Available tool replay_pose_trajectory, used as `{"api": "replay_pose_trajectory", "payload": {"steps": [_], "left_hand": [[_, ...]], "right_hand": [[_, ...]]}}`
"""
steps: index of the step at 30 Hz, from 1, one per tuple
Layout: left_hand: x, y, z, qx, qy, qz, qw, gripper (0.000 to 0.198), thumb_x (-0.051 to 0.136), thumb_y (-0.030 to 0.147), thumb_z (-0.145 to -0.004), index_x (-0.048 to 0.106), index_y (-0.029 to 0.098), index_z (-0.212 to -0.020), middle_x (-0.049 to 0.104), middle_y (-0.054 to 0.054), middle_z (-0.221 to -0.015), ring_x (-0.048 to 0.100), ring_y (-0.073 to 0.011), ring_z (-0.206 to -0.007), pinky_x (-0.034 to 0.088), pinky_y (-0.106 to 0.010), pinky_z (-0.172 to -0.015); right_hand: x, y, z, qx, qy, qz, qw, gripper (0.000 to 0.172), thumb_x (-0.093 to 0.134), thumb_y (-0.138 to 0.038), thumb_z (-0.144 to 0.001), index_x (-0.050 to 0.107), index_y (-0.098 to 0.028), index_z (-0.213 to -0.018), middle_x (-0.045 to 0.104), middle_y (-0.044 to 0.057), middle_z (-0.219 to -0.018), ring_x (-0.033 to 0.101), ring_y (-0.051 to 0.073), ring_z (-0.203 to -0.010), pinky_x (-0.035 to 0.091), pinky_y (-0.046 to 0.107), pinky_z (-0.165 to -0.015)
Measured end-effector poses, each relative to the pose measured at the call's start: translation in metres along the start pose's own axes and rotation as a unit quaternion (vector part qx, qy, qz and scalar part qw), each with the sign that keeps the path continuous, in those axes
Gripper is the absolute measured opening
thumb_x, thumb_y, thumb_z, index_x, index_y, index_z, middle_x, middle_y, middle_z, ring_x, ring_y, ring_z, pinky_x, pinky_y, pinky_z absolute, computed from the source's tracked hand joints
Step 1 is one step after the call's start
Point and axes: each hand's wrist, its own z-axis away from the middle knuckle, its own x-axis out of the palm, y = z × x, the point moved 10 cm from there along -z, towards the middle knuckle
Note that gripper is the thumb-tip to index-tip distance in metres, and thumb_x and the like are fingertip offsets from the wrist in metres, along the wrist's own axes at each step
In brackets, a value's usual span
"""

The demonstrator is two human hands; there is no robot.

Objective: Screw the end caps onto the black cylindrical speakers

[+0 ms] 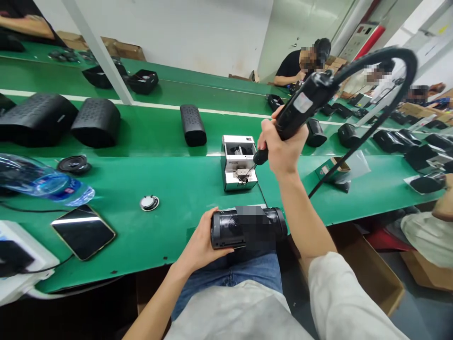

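Left hand point(198, 244) clasps case point(222, 230) by its left end, thumb above, fingers under, at near edge of table point(184, 177). Right hand point(286, 148) wrapped round driver point(303, 101), bit at feeder point(233, 165) front; contact unclear. Looks like pickup step; next move calls for straight lift, steady case. Open room between feeder and disc point(149, 203); cord point(410, 75) loops right.

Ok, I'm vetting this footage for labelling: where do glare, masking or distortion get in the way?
Head view: a bright reflected band crosses the phone; blocky patches mask part of the black housing in the left hand and the face of a co-worker; the white post leans, perhaps from wide-angle distortion.
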Motion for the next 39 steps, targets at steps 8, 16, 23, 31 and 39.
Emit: {"api": "replay_pose_trajectory", "payload": {"steps": [8,16,23,31,39], "left_hand": [[0.0,0.001,0.0,0.01,0.0,-0.004,1.0,0.118,0.1,0.039,-0.083,0.021,0.032,-0.17,0.046,-0.02,-0.169,0.053,-0.0468,-0.159,0.048,-0.071,-0.131],[-0.002,0.001,-0.001,0.005,0.003,-0.002,1.0,0.113,0.099,0.043,-0.084,0.026,0.032,-0.169,0.049,-0.019,-0.165,0.057,-0.0456,-0.155,0.052,-0.068,-0.128],[-0.004,-0.001,-0.003,0.008,0.001,-0.004,1.0,0.11,0.096,0.048,-0.086,0.026,0.031,-0.169,0.052,-0.019,-0.163,0.061,-0.0444,-0.152,0.053,-0.066,-0.127],[-0.007,0.002,-0.002,-0.001,0.005,-0.014,1.0,0.104,0.094,0.049,-0.087,0.029,0.031,-0.167,0.055,-0.017,-0.161,0.063,-0.043,-0.15,0.055,-0.063,-0.125],[-0.007,-0.001,-0.001,-0.024,0.009,-0.027,0.999,0.1,0.09,0.055,-0.086,0.033,0.032,-0.165,0.06,-0.015,-0.156,0.069,-0.0453,-0.14,0.06,-0.068,-0.118]], "right_hand": [[0.003,0.024,0.005,0.028,0.012,-0.026,0.999,0.021,0.078,-0.029,-0.088,0.06,-0.029,-0.097,0.049,-0.014,-0.06,0.048,0.01,-0.04,0.043,0.028,-0.04],[-0.033,-0.005,0.013,0.044,-0.007,-0.026,0.999,0.023,0.086,-0.029,-0.085,0.064,-0.029,-0.095,0.049,-0.014,-0.055,0.046,0.01,-0.037,0.042,0.027,-0.039],[-0.098,-0.067,0.014,0.042,0.015,0.009,0.999,0.023,0.089,-0.02,-0.082,0.07,-0.029,-0.092,0.05,-0.011,-0.054,0.043,0.012,-0.038,0.038,0.03,-0.037],[-0.103,-0.062,0.022,0.056,-0.005,-0.004,0.998,0.021,0.086,-0.021,-0.084,0.069,-0.027,-0.096,0.052,-0.012,-0.056,0.044,0.011,-0.037,0.04,0.029,-0.038],[-0.106,-0.014,0.054,0.132,-0.014,0.019,0.991,0.023,0.085,-0.026,-0.088,0.064,-0.026,-0.098,0.057,-0.013,-0.058,0.051,0.01,-0.04,0.046,0.025,-0.042]]}}
